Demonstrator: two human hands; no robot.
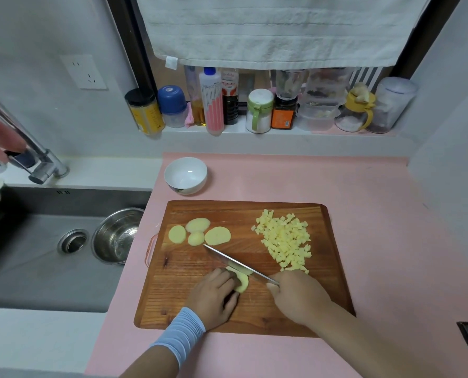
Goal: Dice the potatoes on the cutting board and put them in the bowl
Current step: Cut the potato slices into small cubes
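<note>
Fingers of your left hand (213, 294) are curling down on the potato piece (242, 285) on the cutting board (178, 282); your right hand (298, 298) is gripping the knife (235, 261).

Pink countertop (363, 214) fills the frame's centre, carrying a rectangular wooden cutting board (189, 301) and, behind it, a white ceramic bowl (185, 174).

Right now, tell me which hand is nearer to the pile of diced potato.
Right. The right hand, gripping the knife, sits at the near edge of the pile of diced potato; the left hand holds a potato piece, farther to the left.
</note>
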